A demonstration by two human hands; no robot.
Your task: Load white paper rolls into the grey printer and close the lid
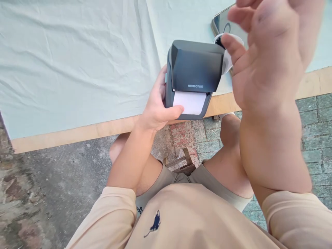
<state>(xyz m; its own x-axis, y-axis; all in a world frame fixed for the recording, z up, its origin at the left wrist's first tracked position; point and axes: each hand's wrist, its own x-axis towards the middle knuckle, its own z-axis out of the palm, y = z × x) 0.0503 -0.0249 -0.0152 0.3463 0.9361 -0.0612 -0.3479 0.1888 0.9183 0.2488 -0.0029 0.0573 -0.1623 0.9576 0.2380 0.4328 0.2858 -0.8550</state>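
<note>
My left hand (158, 107) grips a dark grey label printer (198, 65) from its left side, the thumb lying over a white label strip (193, 98) at the front slot. The printer's lid is closed and reads NIIMBOT. My right hand (269, 52) is raised at the upper right, its fingers apart and partly cut off by the top edge. Nothing shows in its grasp. Behind the printer's right side is a white roll (227, 62), partly hidden by the printer and my right hand. Farther back lies a dark-framed phone (220, 20), also partly covered.
A pale, creased cloth (77, 62) covers the table, whose light wooden edge (77, 136) runs in front of me. Below are my knees, a small wooden stool (188, 162) and paving bricks (315, 138). Grey concrete (72, 180) lies at the left.
</note>
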